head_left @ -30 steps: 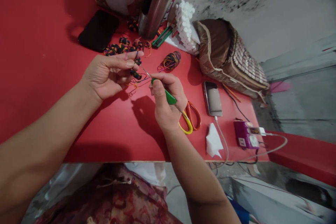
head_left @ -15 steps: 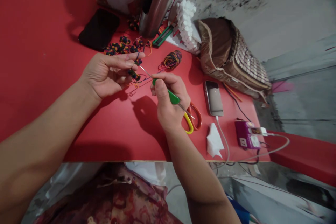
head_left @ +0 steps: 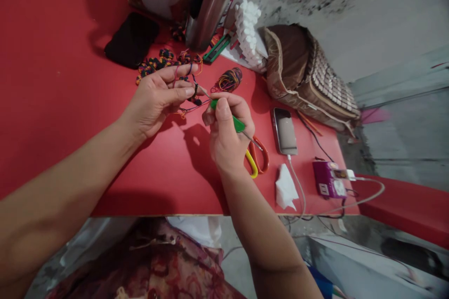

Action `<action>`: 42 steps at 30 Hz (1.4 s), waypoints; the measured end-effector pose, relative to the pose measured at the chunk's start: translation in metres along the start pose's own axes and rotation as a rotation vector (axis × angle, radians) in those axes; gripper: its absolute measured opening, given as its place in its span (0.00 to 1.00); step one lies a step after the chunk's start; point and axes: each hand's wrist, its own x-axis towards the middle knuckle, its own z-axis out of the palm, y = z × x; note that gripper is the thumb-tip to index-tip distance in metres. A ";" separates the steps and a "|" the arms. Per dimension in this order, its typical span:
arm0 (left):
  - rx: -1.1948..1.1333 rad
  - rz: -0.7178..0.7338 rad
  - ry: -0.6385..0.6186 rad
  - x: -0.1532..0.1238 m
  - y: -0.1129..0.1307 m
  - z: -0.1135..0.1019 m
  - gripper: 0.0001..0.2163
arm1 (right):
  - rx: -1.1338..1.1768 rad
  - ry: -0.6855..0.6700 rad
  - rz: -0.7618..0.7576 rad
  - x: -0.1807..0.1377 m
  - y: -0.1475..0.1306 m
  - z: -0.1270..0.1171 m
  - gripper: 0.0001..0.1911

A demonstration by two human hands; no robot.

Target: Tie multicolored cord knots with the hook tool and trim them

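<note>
Evidently one red table (head_left: 52, 140) bears the lot; I place each item from its one yarn ball (head_left: 229, 79), multicoloured.

Hands, two. Left hand (head_left: 157, 98): left of the ball and nearer the person; half open, index finger outstretched with yarn looped over it, thumb pinching one crochet piece (head_left: 197, 100) against the other fingers. Right hand (head_left: 230, 128): just nearer the person than the ball; curled closely round one hook (head_left: 239, 124), green in the handle, metal at either end.

Crochet piece, one, dark: near the ball, on its left, at the left fingertips. The hook's tip points to it; whether it sits in a stitch is too small to tell.

Yarn clusters (head_left: 166, 55), several, overlapping, past my counting: left of the ball and slightly beyond.

Scissors (head_left: 264, 161), one pair, one red grip, one yellow: nearer the person than the ball, partly hidden by the right hand.

Cutter (head_left: 218, 47), one, green: beyond the ball, to the left.

Metal cylinder (head_left: 214, 7), one: beyond the ball, past the cutter.

Brown bag (head_left: 293, 58), one: right of the ball.

Phone (head_left: 285, 131), one, cable attached; tissue (head_left: 286, 188), one, crumpled; purple box (head_left: 324, 180), one: all right of the ball, nearer the person.
</note>
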 end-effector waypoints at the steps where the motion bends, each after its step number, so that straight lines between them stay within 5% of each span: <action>1: 0.003 0.004 0.010 0.000 0.000 0.000 0.21 | -0.006 -0.001 -0.003 0.000 0.000 0.000 0.13; 10: 0.039 0.085 0.098 0.003 -0.003 0.003 0.21 | 0.033 -0.006 -0.026 0.002 0.003 0.002 0.12; 19: 0.089 0.201 0.188 -0.007 -0.004 0.026 0.26 | -0.214 0.011 -0.054 -0.001 0.000 0.007 0.13; 30: -0.071 0.047 0.082 0.003 -0.016 0.002 0.25 | -0.258 0.028 -0.144 -0.008 -0.004 0.013 0.15; 35: -0.010 0.119 0.129 -0.002 -0.012 0.013 0.33 | -0.359 0.018 -0.103 -0.007 -0.007 0.010 0.15; 42: -0.022 0.033 0.103 -0.007 -0.018 0.016 0.34 | -0.379 0.095 -0.091 -0.011 -0.008 0.020 0.17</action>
